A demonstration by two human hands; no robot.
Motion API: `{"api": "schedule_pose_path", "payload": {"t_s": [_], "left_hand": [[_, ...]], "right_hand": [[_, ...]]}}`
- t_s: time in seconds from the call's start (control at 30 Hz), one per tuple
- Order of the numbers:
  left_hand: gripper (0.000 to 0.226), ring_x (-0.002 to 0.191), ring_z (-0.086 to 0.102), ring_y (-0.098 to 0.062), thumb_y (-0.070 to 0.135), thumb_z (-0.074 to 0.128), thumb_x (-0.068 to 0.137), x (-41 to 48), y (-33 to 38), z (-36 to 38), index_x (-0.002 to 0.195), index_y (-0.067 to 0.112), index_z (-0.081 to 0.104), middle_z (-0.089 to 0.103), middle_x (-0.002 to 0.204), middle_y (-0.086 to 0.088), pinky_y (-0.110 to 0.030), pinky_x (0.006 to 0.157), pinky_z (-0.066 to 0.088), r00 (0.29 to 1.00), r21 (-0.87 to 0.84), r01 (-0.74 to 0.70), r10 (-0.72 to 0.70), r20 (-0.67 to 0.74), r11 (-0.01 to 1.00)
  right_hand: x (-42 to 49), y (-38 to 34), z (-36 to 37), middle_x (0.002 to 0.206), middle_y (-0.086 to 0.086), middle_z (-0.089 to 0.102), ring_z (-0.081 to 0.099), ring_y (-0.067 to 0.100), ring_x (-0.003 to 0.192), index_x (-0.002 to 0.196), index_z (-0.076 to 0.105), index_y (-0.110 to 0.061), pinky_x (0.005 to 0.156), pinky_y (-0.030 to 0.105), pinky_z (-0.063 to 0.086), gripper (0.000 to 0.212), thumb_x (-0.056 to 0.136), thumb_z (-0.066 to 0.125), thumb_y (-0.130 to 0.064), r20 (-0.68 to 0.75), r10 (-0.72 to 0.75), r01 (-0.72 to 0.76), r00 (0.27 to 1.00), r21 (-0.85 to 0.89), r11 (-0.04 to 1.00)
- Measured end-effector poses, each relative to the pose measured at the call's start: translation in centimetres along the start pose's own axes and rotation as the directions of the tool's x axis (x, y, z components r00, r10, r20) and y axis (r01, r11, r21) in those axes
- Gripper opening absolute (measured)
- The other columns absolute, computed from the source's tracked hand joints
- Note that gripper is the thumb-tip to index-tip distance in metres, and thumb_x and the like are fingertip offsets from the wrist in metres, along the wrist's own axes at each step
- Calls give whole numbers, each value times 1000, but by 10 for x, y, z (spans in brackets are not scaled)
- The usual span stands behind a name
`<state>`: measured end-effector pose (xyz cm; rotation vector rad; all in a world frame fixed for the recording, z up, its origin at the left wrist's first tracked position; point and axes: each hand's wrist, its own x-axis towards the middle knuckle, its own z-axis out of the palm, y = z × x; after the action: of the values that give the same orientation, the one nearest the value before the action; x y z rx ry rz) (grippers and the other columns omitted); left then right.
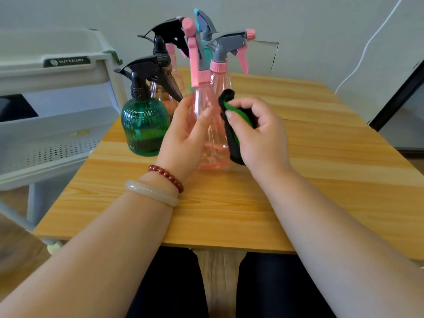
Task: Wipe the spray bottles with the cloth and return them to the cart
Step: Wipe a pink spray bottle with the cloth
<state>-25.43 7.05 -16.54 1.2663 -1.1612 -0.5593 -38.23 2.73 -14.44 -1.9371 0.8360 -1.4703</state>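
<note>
cart (pixel 68 72): left of the counter (pixel 321 180)
counter: pink spray bottle (pixel 212 145) stands mid-surface
pink spray bottle: near-upright, long axis vertical, nozzle seemingly toward the person; light, thin plastic, probably slippery, best gripped round the body
left hand (pixel 183 136): curled round its body
right hand (pixel 259 134): pinches cloth (pixel 231 134) against its right side
cloth: soft, folded

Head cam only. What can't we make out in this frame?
- Head view: body of the teal-nozzle bottle, mostly hidden behind the held pink spray bottle.
- Head view: full cloth and where it touches the bottle, covered by the right hand.
- Head view: cart, cut off by the left edge.
</note>
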Motion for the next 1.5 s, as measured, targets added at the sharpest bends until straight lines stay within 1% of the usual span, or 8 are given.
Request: {"api": "schedule_pose_path", "payload": {"t_s": [0.17, 0.27, 0.53, 0.77, 0.93, 1.13, 1.3, 1.5], "left_hand": [[32, 82, 70, -10, 26, 51, 101, -6, 8, 1, 129, 10, 51, 72, 96, 1, -23, 69, 55, 1000, -133, 20, -21, -1, 991], [30, 82, 67, -20, 27, 50, 102, -4, 11, 0, 129, 16, 57, 71, 102, -12, -33, 68, 57, 1000, -136, -1, 3, 17, 991], [59, 123, 58, -12, 54, 56, 88, -1, 5, 4, 140, 27, 50, 61, 133, 4, -45, 107, 45, 991, -216, 108, -89, 96, 970], [45, 126, 57, -25, 48, 50, 94, 0, 3, 3, 134, 28, 58, 63, 132, -4, -57, 108, 40, 981, -353, 152, -97, 167, 923], [66, 112, 66, -21, 54, 60, 82, -3, 0, 6, 138, 19, 54, 68, 123, -5, -47, 98, 52, 980, -281, 167, -127, 154, 945], [36, 107, 65, -22, 39, 44, 100, 1, 2, 3, 127, 25, 63, 70, 114, -1, -50, 90, 51, 992, -279, 100, -74, 101, 955], [44, 111, 65, -28, 41, 50, 95, -5, 5, 6, 131, 18, 60, 69, 119, -10, -52, 98, 51, 989, -292, 112, -79, 122, 950], [37, 97, 64, -34, 40, 45, 99, -3, 3, 6, 127, 23, 62, 70, 108, -11, -54, 88, 53, 996, -233, 26, -5, 88, 972]], "right_hand": [[-18, 11, 6, 118, -5, 63, 60, 13, 113, 119, 54, -27, 95, 37, 51, 39, 85, 69, -39, 172, 66, -78, 983, 62, 995], [-19, 13, 0, 122, -12, 61, 59, 5, 115, 124, 49, -34, 94, 29, 50, 54, 79, 78, -39, 250, 120, -145, 961, 82, 986], [-17, 8, 7, 120, -3, 65, 62, 10, 111, 127, 54, -17, 92, 30, 53, 53, 83, 77, -35, -3, 127, -126, 992, 116, 985], [-22, 8, 3, 134, 7, 55, 48, 15, 132, 124, 62, -1, 110, 23, 35, 30, 98, 50, -10, 51, -327, 330, 944, -102, 938], [-13, 15, 3, 144, -3, 50, 43, 6, 137, 141, 50, -7, 116, 30, 34, 41, 102, 43, -18, 6, -9, 8, 1000, 86, 996], [-21, 12, 8, 149, 19, 43, 34, 32, 144, 136, 52, 3, 118, 43, 31, 37, 100, 44, -5, 172, -375, 394, 911, -92, 914], [-18, 11, 6, 150, -1, 43, 34, 3, 141, 144, 44, -17, 118, 25, 29, 42, 102, 40, -18, 52, 20, -25, 998, 95, 995], [-21, 13, 10, 150, 13, 41, 31, 30, 145, 136, 52, 0, 119, 36, 30, 37, 101, 43, -7, 148, -325, 342, 934, -110, 933]]}}
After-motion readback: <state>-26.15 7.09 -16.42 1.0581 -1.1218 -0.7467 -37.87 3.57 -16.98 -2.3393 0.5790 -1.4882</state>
